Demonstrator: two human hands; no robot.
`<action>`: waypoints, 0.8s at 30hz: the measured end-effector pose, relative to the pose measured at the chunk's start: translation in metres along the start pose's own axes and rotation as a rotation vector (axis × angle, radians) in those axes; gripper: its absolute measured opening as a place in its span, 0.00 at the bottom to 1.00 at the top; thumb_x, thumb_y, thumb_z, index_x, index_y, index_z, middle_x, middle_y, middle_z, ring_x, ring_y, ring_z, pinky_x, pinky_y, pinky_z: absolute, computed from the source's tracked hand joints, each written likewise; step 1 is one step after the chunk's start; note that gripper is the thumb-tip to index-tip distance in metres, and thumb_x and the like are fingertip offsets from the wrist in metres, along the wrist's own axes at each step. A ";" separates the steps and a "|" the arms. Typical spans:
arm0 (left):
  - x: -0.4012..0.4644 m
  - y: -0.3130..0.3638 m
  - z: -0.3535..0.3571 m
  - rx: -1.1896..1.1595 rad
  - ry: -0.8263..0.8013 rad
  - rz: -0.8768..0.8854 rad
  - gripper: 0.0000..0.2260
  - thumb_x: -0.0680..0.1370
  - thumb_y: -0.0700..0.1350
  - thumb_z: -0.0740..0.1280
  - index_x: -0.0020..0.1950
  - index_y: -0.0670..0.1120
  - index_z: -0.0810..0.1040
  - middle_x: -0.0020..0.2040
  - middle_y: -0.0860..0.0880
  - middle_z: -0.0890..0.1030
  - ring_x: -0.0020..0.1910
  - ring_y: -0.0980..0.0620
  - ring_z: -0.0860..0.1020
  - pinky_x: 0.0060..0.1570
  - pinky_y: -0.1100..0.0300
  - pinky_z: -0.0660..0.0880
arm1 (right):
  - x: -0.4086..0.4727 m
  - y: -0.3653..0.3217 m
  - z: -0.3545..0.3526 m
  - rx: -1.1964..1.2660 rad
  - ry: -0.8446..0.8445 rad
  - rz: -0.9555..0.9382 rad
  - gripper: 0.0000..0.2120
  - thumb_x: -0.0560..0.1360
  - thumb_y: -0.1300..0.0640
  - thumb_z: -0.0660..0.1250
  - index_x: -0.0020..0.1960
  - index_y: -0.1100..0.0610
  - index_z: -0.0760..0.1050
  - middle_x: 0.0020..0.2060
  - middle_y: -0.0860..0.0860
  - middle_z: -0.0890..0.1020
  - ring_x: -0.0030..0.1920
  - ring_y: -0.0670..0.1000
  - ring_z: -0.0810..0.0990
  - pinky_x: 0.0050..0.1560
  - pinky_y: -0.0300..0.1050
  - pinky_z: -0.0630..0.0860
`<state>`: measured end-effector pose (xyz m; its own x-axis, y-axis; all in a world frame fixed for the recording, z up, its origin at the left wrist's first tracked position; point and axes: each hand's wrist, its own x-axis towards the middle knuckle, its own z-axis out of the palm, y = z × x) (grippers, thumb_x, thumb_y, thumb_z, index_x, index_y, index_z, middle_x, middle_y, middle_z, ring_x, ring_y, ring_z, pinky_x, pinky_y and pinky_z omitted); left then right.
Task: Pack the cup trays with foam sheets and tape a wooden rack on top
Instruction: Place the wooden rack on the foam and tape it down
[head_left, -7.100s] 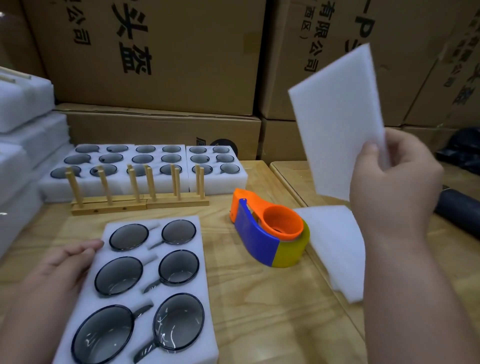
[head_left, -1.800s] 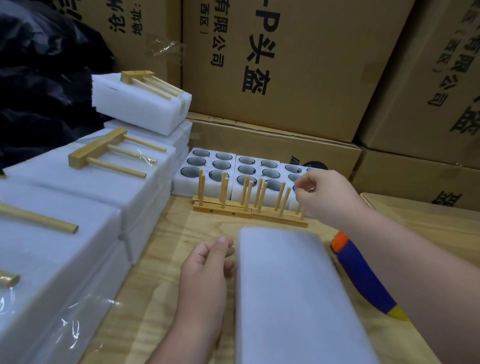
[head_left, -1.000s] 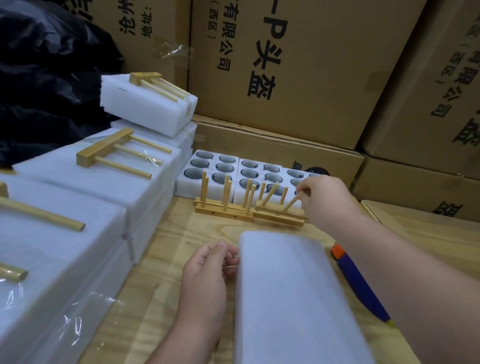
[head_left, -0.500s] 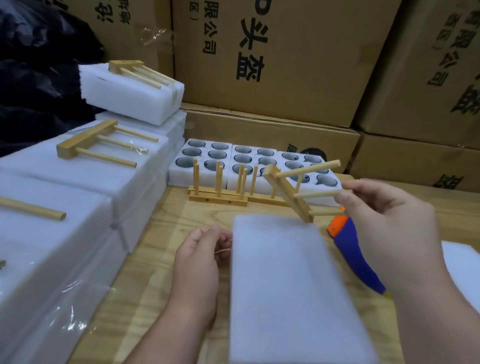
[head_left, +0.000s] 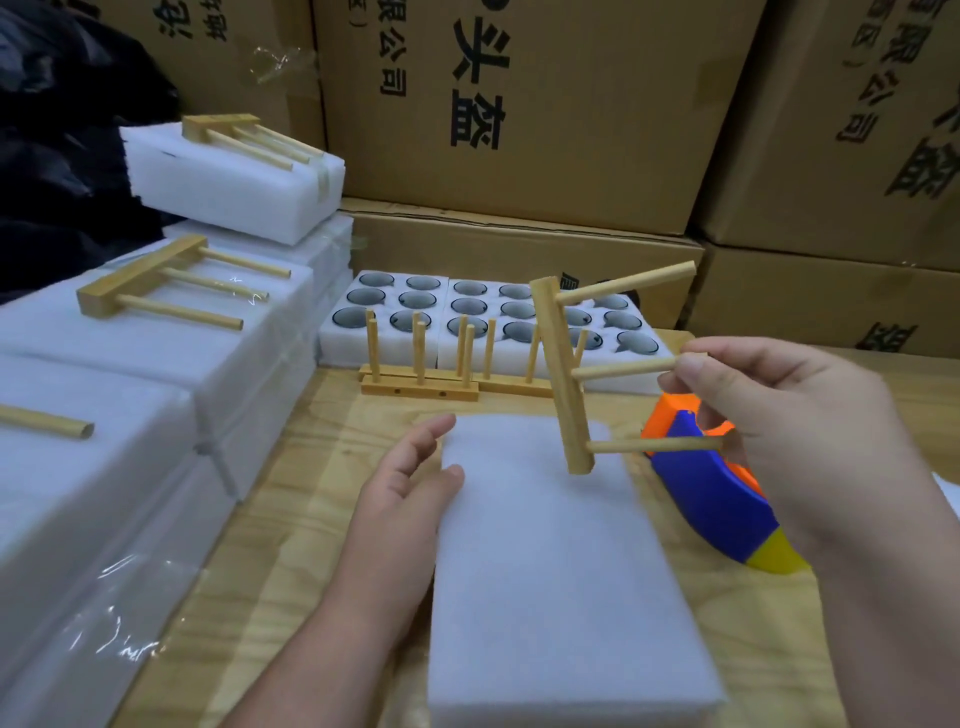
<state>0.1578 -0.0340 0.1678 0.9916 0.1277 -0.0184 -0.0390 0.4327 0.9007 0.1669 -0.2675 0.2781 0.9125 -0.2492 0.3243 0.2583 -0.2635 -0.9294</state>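
A white foam sheet (head_left: 561, 571) covers the cup tray in front of me on the wooden table (head_left: 291, 519). My left hand (head_left: 400, 509) rests against the sheet's left edge, fingers relaxed. My right hand (head_left: 789, 441) pinches the pegs of a wooden rack (head_left: 563, 374) and holds it tilted in the air above the sheet's far end, base bar pointing down. The orange, blue and yellow tape dispenser (head_left: 711, 499) lies to the right of the sheet, partly behind my right hand.
More wooden racks (head_left: 421, 364) stand upright behind the sheet, in front of open cup trays (head_left: 467, 312). Taped foam packs with racks on top (head_left: 171, 291) are stacked along the left. Cardboard boxes (head_left: 519, 119) wall off the back.
My right hand lifted one rack out of the row at the back and brought it over the foam sheet. My left hand's fingers have spread along the sheet's edge.
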 end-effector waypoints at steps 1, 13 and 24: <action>-0.001 0.000 0.001 0.012 -0.020 -0.010 0.21 0.74 0.38 0.68 0.61 0.59 0.83 0.58 0.51 0.86 0.49 0.47 0.87 0.39 0.55 0.82 | 0.001 0.003 0.001 0.034 -0.040 0.075 0.06 0.77 0.55 0.72 0.43 0.50 0.86 0.39 0.47 0.88 0.29 0.42 0.75 0.26 0.33 0.71; -0.001 0.002 0.002 0.087 -0.047 -0.061 0.24 0.82 0.34 0.60 0.66 0.61 0.79 0.54 0.55 0.87 0.50 0.49 0.87 0.38 0.58 0.82 | 0.002 0.034 0.015 0.173 -0.422 0.565 0.08 0.75 0.58 0.72 0.51 0.62 0.82 0.45 0.57 0.88 0.27 0.44 0.73 0.22 0.36 0.65; 0.001 0.000 0.001 0.084 -0.041 -0.055 0.23 0.82 0.34 0.60 0.65 0.61 0.80 0.59 0.59 0.85 0.54 0.52 0.85 0.41 0.60 0.82 | 0.001 0.033 0.004 -0.234 -0.358 0.358 0.11 0.75 0.48 0.74 0.39 0.53 0.85 0.31 0.48 0.78 0.31 0.50 0.70 0.35 0.46 0.69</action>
<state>0.1589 -0.0344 0.1682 0.9963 0.0685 -0.0522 0.0239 0.3616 0.9320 0.1775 -0.2729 0.2467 0.9917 -0.0401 -0.1225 -0.1278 -0.4305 -0.8935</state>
